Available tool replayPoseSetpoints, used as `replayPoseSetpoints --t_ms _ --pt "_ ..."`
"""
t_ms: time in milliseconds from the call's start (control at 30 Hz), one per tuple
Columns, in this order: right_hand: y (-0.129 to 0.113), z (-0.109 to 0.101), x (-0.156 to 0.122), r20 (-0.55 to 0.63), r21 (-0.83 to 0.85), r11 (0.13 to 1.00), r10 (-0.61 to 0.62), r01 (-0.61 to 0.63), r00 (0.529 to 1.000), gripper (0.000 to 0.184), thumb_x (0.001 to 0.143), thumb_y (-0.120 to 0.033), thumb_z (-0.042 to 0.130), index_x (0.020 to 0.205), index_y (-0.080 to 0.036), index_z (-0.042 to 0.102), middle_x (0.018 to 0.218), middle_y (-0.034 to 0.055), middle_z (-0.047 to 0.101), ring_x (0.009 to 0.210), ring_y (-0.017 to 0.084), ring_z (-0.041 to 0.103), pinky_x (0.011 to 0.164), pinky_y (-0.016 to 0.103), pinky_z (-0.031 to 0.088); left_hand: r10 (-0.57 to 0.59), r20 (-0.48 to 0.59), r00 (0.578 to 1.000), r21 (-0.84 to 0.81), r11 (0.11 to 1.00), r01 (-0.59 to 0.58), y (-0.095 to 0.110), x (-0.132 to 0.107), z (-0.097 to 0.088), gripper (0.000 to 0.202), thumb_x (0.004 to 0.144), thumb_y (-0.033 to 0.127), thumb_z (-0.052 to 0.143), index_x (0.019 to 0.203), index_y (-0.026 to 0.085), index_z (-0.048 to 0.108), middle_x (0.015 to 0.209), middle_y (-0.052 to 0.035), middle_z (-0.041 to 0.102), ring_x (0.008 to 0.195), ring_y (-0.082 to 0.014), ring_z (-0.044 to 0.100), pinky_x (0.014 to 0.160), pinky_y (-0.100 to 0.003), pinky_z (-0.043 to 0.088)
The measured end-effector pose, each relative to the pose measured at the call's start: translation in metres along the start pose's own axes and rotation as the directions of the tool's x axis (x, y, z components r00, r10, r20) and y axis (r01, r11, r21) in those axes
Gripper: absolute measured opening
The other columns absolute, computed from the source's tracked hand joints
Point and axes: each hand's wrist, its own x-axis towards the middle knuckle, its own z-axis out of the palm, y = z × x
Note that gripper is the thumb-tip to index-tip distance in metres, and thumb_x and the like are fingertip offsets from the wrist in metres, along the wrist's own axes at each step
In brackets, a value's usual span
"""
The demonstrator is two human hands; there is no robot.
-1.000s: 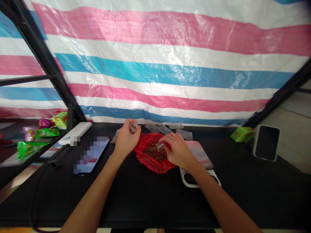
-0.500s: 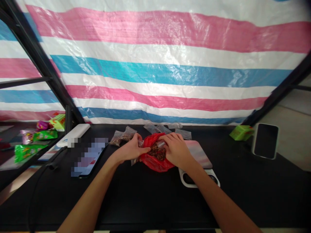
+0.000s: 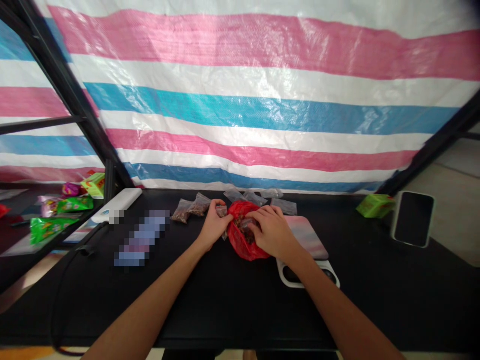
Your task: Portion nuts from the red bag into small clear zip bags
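Red plastic bag (image 3: 243, 245), contents (image 3: 242, 221) mostly hidden; left hand (image 3: 213, 226) pinching clear sachet (image 3: 224, 212), right hand (image 3: 274, 232) curled over its mouth (image 3: 235, 210)

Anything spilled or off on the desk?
Nothing spilled: the brown pieces sit inside the red plastic bag, under the right hand. Only oddity: a pixelated patch on the black tabletop hides whatever lies there.
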Motion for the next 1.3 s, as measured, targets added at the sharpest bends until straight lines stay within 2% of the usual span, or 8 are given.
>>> replayPoseSetpoints --t_ms 300,433,567,700,867,1000,1167,1300 --pt "-0.005 0.003 0.001 -0.049 0.037 0.999 0.017 -0.015 0.999 0.017 0.092 -0.018 0.065 0.106 -0.023 0.072 0.108 0.0026 0.078 0.104 0.023 0.062 0.098 0.040 0.034 0.094 -0.153 0.984 0.073 0.994 -0.083 -0.008 -0.001 0.004 0.041 0.070 0.011 0.066 0.105 0.022 0.048 0.074 0.0085 0.053 0.060 -0.0092 0.052 0.064 -0.022 0.044" --pt "-0.002 0.005 0.001 -0.037 0.024 1.000 0.019 -0.019 0.999 0.029 0.087 -0.007 0.059 0.109 -0.022 0.070 0.110 0.0040 0.078 0.108 0.024 0.062 0.100 0.041 0.034 0.157 -0.233 0.960 0.126 0.983 -0.131 -0.007 -0.004 -0.001 0.039 0.073 0.013 0.064 0.106 0.022 0.047 0.079 0.0058 0.056 0.066 -0.0121 0.058 0.068 -0.025 0.047" --pt "0.001 0.006 0.000 -0.025 -0.004 1.000 0.003 -0.003 1.000 0.045 0.081 0.001 0.053 0.117 -0.021 0.067 0.118 0.0053 0.075 0.113 0.024 0.061 0.102 0.041 0.033 0.168 -0.224 0.960 0.221 0.968 -0.118 -0.005 -0.011 -0.005 0.040 0.074 0.014 0.065 0.110 0.023 0.048 0.079 0.0050 0.058 0.063 -0.0129 0.058 0.066 -0.026 0.046" --pt "0.000 0.005 0.000 -0.005 -0.048 0.999 -0.008 0.007 1.000 0.045 0.085 -0.004 0.055 0.124 -0.022 0.067 0.123 0.0068 0.074 0.116 0.027 0.058 0.104 0.043 0.032 0.151 -0.222 0.963 0.144 0.982 -0.121 -0.003 -0.017 -0.004 0.037 0.078 0.017 0.064 0.110 0.023 0.048 0.080 0.0041 0.059 0.065 -0.0136 0.059 0.066 -0.026 0.047" --pt "-0.006 0.003 -0.001 0.025 -0.024 1.000 0.014 -0.014 1.000 0.024 0.090 -0.016 0.063 0.112 -0.021 0.070 0.113 0.0074 0.076 0.112 0.027 0.058 0.104 0.045 0.031 0.295 -0.304 0.906 0.049 0.955 -0.294 0.008 -0.022 -0.002 0.034 0.080 0.019 0.065 0.109 0.023 0.047 0.091 0.0026 0.054 0.075 -0.0113 0.058 0.071 -0.022 0.048" --pt "-0.009 0.002 -0.002 0.053 -0.009 1.000 0.000 0.001 0.999 0.027 0.088 -0.014 0.065 0.114 -0.021 0.069 0.115 0.0068 0.074 0.114 0.026 0.057 0.103 0.043 0.032 0.415 -0.279 0.866 0.177 0.909 -0.379 0.013 -0.028 -0.003 0.038 0.081 0.018 0.066 0.113 0.024 0.047 0.099 0.0008 0.055 0.082 -0.0122 0.060 0.078 -0.024 0.049" --pt "-0.011 0.000 -0.001 0.025 -0.029 1.000 0.002 -0.001 1.000 0.032 0.087 -0.014 0.062 0.118 -0.021 0.069 0.114 0.0083 0.071 0.113 0.027 0.056 0.103 0.044 0.033 0.253 -0.183 0.950 0.363 0.915 -0.174 0.013 -0.034 -0.006 0.054 0.079 0.019 0.069 0.126 0.027 0.044 0.095 0.0013 0.061 0.074 -0.0161 0.064 0.071 -0.029 0.048" --pt "-0.008 -0.001 0.000 -0.002 -0.121 0.993 0.007 -0.008 1.000 0.045 0.082 -0.006 0.058 0.123 -0.021 0.069 0.122 0.0110 0.067 0.117 0.029 0.053 0.104 0.046 0.031 0.214 -0.170 0.962 0.292 0.943 -0.159 0.012 -0.032 -0.006 0.062 0.076 0.019 0.073 0.130 0.026 0.042 0.100 -0.0005 0.061 0.079 -0.0168 0.066 0.076 -0.031 0.050"
